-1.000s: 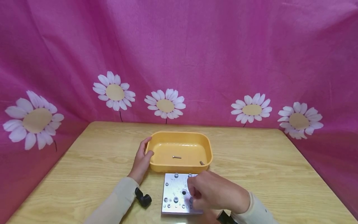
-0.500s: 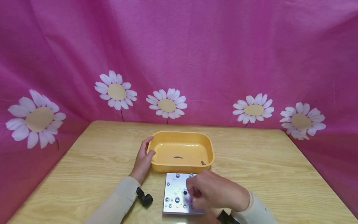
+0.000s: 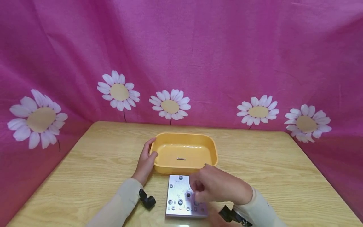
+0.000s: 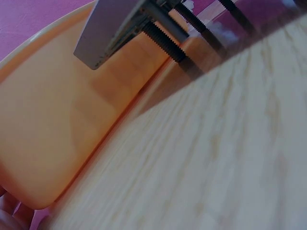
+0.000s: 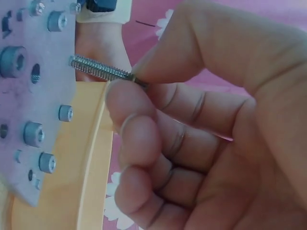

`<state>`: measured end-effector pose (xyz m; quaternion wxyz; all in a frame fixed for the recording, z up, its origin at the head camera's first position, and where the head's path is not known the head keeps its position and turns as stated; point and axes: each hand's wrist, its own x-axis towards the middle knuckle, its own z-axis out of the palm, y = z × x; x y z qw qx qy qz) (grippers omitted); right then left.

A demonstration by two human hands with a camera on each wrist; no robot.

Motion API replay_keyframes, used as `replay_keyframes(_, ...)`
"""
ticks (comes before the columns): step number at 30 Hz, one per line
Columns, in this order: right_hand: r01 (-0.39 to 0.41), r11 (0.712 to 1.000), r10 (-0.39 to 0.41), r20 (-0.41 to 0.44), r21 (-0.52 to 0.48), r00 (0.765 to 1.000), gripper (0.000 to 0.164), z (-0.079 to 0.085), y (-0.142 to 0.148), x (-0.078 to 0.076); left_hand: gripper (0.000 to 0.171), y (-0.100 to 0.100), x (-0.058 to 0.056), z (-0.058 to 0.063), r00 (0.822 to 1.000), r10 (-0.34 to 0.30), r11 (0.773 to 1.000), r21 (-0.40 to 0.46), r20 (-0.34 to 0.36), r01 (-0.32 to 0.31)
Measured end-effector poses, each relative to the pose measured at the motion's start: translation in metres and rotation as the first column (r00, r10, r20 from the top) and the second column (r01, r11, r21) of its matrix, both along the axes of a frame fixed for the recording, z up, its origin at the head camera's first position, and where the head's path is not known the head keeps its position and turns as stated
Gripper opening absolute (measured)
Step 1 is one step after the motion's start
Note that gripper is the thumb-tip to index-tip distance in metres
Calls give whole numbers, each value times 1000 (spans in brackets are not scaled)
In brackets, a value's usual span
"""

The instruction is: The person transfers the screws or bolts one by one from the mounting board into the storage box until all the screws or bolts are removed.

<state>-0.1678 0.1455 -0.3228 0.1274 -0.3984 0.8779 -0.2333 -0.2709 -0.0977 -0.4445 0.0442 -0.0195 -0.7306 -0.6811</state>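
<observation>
My left hand (image 3: 145, 164) grips the left wall of a yellow plastic tray (image 3: 184, 170), thumb inside the rim. Between thumb and index finger, my right hand (image 3: 219, 186) pinches a threaded screw (image 5: 98, 68) over the right part of a metal plate (image 3: 177, 189). The screw's tip points at the plate's face; whether it touches cannot be told. Several socket-head screws (image 3: 180, 201) sit in the plate beside bare holes. From the left wrist, threaded shanks (image 4: 163, 42) show protruding beneath the plate. One loose screw (image 3: 181, 159) lies on the tray's floor.
Another small metal piece (image 3: 205, 164) in the tray's front right corner is mostly behind my right hand. The tray stands just beyond the plate on a wooden table (image 3: 263, 164). A pink curtain (image 3: 212, 63) with daisies borders the table behind and at both sides.
My right hand has lifted slightly away toward the tray, uncovering the plate's lower right corner and covering more of the tray's front right corner. The left hand keeps its grip on the tray.
</observation>
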Motion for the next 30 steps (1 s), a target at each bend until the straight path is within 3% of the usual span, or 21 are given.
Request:
replay_keyframes(13, 30, 998, -28, 35, -61, 999, 20, 14, -13, -23, 57, 0, -1, 0, 1000, -2, 1000, 9, -11, 2)
replay_keyframes(30, 136, 973, -128, 51, -187, 990, 14, 9, -15, -57, 57, 0, 0, 0, 1000, -3, 1000, 14, -26, 4)
